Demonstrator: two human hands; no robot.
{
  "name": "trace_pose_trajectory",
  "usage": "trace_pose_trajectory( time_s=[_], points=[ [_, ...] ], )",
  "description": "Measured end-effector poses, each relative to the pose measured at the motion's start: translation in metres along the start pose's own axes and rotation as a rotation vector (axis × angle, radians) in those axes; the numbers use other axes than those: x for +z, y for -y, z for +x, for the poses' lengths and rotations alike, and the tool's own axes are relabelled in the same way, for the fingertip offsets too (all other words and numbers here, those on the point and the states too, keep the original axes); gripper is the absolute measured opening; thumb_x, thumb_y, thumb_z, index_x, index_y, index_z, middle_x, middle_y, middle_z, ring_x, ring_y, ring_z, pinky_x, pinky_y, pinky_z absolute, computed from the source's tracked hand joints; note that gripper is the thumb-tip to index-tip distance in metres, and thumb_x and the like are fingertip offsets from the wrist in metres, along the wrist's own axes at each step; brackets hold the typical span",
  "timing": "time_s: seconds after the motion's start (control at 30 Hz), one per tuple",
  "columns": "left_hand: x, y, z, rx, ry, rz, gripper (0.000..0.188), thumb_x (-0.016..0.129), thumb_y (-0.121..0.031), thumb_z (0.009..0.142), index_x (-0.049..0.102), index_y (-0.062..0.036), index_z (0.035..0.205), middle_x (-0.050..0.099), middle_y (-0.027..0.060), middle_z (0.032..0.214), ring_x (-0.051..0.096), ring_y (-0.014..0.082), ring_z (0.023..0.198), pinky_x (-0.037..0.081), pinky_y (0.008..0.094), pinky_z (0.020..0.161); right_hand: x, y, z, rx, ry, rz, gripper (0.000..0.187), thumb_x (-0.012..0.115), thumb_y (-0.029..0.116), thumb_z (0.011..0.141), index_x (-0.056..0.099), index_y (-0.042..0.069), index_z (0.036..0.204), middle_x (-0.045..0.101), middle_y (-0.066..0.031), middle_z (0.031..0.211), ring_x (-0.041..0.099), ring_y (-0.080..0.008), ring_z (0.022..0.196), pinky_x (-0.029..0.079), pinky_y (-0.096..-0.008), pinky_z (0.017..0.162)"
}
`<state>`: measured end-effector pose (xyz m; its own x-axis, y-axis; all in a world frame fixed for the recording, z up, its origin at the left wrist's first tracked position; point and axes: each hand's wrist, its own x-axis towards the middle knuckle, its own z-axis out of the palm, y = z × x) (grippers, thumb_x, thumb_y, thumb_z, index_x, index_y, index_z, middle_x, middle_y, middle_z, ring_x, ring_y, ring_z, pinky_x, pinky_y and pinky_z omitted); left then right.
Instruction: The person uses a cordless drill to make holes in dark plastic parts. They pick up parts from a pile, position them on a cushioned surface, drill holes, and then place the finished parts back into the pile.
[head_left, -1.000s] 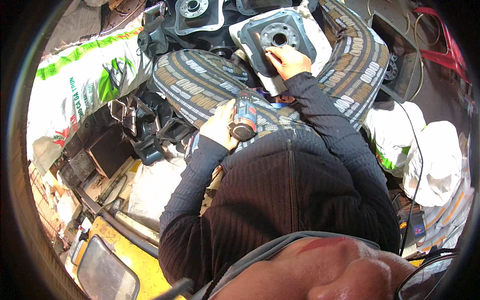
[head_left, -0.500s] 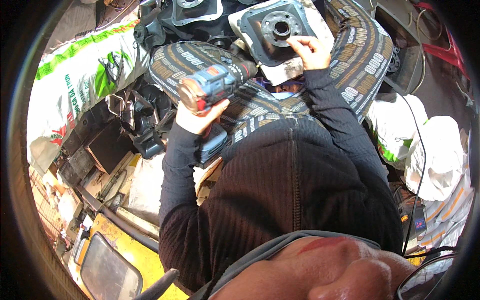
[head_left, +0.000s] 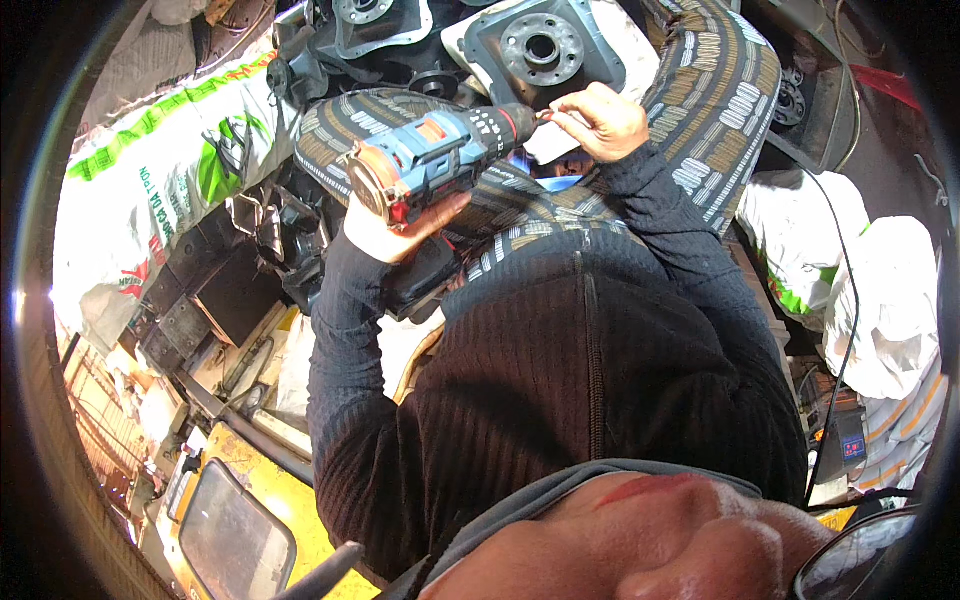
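My left hand [head_left: 400, 232] is wrapped round the grip of a blue cordless drill [head_left: 440, 148]. The drill's black chuck points up and to the right, over my lap. Right at its tip, the thumb and finger of my right hand [head_left: 606, 124] are pinched together. Whatever is between those fingers, if anything, is too small to make out. Just beyond the drill tip lies a grey squarish metal part [head_left: 600, 62] with a round, holed hub [head_left: 541, 48] in its middle. White sheeting [head_left: 640, 45] lies beneath that part, between my patterned trouser legs.
More dark metal hub parts [head_left: 385, 30] are heaped at the far left. A large white and green sack [head_left: 130, 190] lies on the left, with a yellow machine panel [head_left: 225, 450] nearer. White bags [head_left: 885, 310] and a thin black cable [head_left: 850, 310] are on the right.
The drill has swung up and right, its chuck now by my right fingertips. My right hand has come off the hub and moved slightly nearer, toward the drill tip.
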<state>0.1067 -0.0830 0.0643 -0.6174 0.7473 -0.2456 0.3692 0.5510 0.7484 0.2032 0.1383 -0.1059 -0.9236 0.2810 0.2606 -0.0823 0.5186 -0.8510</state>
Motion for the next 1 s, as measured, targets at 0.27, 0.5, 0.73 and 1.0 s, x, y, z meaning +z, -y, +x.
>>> trace_pose_trajectory(
  time_s=[0.27,0.5,0.73,1.0],
  points=[
    [-0.001,0.006,0.007,0.194,0.169,0.471,0.045,0.075,-0.018,0.067,0.058,-0.0065,0.107,0.061,0.0108,0.101,0.059,0.0295,0.093,0.046,0.0399,0.083,-0.004,0.002,-0.001,-0.174,0.089,-0.1,0.012,0.07,0.022,0.071,0.064,0.012,0.076,0.053,-0.0009,0.064,0.057,-0.0174,0.055,0.046,-0.0297,0.047],
    [-0.006,-0.002,0.028,0.181,0.202,0.486,0.04,0.072,-0.018,0.069,0.059,-0.0082,0.105,0.061,0.0094,0.1,0.059,0.0282,0.089,0.047,0.0384,0.079,0.0,0.0,0.006,0.028,0.082,0.086,0.024,0.071,0.025,0.072,0.068,0.016,0.094,0.058,-0.0024,0.068,0.058,-0.0162,0.058,0.047,-0.0266,0.051],
    [-0.019,-0.008,0.08,0.192,0.02,0.397,0.048,0.076,-0.012,0.069,0.055,-0.003,0.111,0.06,0.0098,0.103,0.06,0.0223,0.092,0.049,0.0344,0.079,0.008,-0.051,0.033,0.884,-0.403,0.471,0.027,0.066,0.025,0.081,0.067,0.001,0.093,0.066,-0.0047,0.083,0.056,-0.0077,0.072,0.045,-0.0227,0.066],
    [-0.004,0.021,0.121,0.184,0.145,0.537,0.043,0.072,-0.016,0.07,0.057,-0.0037,0.109,0.06,0.0085,0.104,0.058,0.0223,0.095,0.045,0.0328,0.083,0.051,-0.075,0.025,0.95,-0.205,0.497,0.038,0.072,0.037,0.073,0.067,0.001,0.085,0.063,-0.0037,0.071,0.055,-0.0105,0.065,0.045,-0.0251,0.063]
  ],
)
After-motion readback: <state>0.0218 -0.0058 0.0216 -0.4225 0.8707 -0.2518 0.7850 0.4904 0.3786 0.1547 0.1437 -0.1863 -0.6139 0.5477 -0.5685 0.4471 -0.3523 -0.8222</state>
